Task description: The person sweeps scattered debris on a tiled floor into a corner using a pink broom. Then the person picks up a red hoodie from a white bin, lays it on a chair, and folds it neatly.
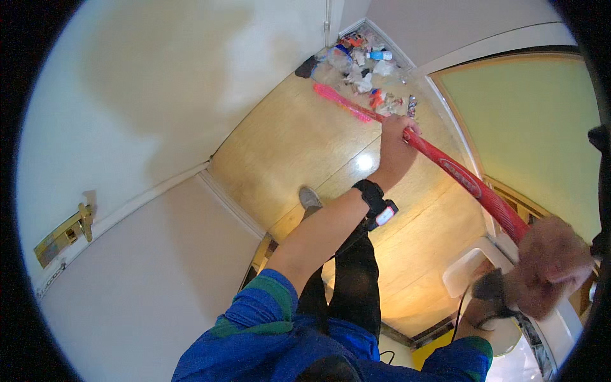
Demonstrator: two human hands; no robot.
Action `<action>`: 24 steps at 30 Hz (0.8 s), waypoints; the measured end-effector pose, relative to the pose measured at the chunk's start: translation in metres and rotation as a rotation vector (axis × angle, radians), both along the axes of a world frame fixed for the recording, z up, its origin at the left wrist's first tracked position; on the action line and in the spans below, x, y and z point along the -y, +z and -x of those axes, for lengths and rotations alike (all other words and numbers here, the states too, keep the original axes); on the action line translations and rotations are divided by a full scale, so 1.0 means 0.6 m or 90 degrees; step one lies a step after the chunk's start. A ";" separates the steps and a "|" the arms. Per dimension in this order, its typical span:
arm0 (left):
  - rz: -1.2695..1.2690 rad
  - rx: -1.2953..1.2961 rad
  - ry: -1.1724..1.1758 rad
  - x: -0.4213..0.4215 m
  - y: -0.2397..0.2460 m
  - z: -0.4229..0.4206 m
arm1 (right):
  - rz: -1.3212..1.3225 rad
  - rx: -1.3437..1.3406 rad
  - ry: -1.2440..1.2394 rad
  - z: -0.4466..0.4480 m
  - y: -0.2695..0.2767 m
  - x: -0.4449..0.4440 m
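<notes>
A red broom handle point(465, 179) slants across the view, with my left hand point(400, 130) wrapped around it near the broom's lower end. My right hand point(551, 267), blurred, grips its top end close to the camera. Pink bristles of the broom head point(336, 98) rest on the floor at the near side of a heap of litter. In that heap point(358, 71), piled towards the corner, are clear plastic bags, crumpled white paper or tissue, orange and blue wrappers and a blue-and-white bottle point(379, 55). A dark cloth-like piece point(306, 67) lies at its left edge.
A white door point(157, 71) with a brass latch point(67, 234) stands on the left. On the right are a pale green panel point(525, 119) and a whitish plastic container point(463, 272). The floor point(277, 143) is light wood-look sheeting with seams; my shoe point(309, 196) stands on it.
</notes>
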State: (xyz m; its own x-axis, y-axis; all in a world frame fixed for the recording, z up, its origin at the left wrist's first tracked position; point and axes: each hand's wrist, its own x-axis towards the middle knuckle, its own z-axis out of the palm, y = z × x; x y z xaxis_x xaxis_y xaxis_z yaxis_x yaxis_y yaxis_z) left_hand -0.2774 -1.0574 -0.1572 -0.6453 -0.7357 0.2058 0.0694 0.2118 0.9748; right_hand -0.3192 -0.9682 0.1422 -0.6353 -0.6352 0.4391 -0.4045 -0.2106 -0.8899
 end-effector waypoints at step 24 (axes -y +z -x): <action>0.100 0.156 -0.241 0.094 -0.090 0.080 | -0.027 0.151 -0.172 0.017 -0.121 -0.073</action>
